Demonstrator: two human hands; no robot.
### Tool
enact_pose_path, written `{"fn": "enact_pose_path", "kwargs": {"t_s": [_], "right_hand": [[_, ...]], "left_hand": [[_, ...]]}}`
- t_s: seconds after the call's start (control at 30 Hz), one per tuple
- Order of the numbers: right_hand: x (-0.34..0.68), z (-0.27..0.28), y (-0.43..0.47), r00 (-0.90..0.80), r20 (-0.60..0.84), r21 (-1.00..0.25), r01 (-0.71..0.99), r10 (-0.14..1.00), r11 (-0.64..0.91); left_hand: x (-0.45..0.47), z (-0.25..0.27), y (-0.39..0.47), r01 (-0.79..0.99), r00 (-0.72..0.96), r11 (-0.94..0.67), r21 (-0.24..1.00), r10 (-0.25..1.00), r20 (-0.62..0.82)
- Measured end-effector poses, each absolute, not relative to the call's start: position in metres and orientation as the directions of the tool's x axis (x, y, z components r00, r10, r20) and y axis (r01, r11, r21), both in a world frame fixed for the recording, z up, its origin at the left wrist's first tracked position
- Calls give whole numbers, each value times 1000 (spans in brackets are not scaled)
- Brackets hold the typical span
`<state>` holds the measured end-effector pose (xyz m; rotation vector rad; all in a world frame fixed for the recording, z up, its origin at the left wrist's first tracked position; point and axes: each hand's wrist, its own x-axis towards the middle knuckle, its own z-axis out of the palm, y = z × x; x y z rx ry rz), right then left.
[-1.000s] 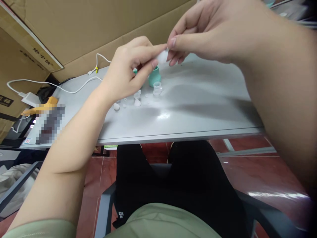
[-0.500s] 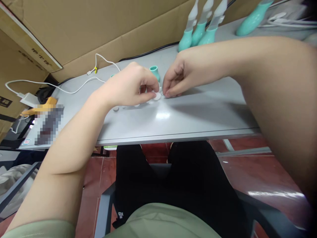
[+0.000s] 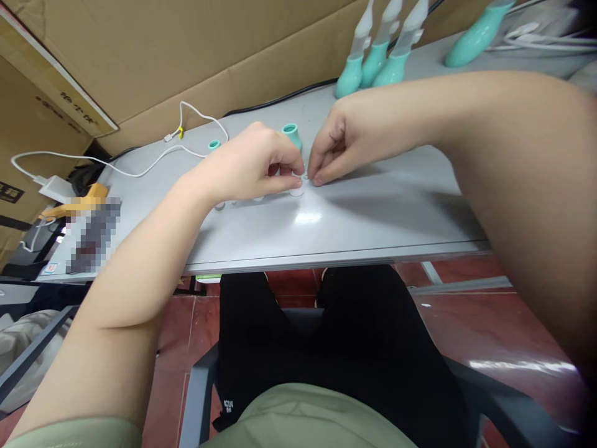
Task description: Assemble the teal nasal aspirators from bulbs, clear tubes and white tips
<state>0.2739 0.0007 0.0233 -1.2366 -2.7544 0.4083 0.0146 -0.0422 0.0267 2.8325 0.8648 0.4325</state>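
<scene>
My left hand is closed in a pinch over the grey table, thumb and forefinger close together. What sits between those fingertips is too small to make out. Just below them lies a flat white round piece. Opposite, almost touching, my right hand is also pinched, its fingertips down at the tabletop beside a small clear bit. Behind the fingers stands an open-mouthed teal bulb. More small pale pieces, including a round one, lie partly hidden under my left hand.
Several teal bulbs with clear, white-tipped nozzles stand at the back right. Another teal bulb lies farther right. A white cable crosses the left side, near a teal ring-shaped opening. Cardboard walls the back; the table's front edge is near my lap.
My left hand has moved slightly right, closer to my right fingertips. The white round piece now shows lower, below the left thumb. The teal ring-shaped opening behind my left wrist is more exposed.
</scene>
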Motion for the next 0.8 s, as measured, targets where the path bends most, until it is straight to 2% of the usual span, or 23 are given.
{"fn": "enact_pose_path", "kwargs": {"t_s": [0.13,0.23,0.33,0.5,0.6,0.63,0.67,0.77,0.8], "right_hand": [[275,30,-6,-566,8,-339,774,825,535],[278,37,-18,-518,225,-439,702,825,560],[278,37,-26,-468,409,-493,608,783,622],[270,29,-31,-468,440,-534,550,767,642],[270,24,-33,-453,472,-561,507,756,654],[270,23,-33,-444,482,-577,488,755,655],[270,22,-34,-432,494,-590,471,755,655],[262,26,-38,-422,508,-597,457,751,660],[256,31,-41,-446,498,-583,462,743,668]], "left_hand": [[10,27,-41,529,771,-819,223,573,277],[7,28,-39,513,739,-834,204,549,390],[2,30,-30,450,706,-876,173,468,531],[-24,50,-24,344,621,-938,50,266,737],[-50,59,-40,433,640,-901,-24,289,712],[-59,59,-48,492,629,-870,-27,333,703],[-67,56,-55,492,607,-870,-32,316,729],[-90,37,-71,586,572,-810,3,416,707],[-96,29,-73,567,511,-823,40,389,767]]}}
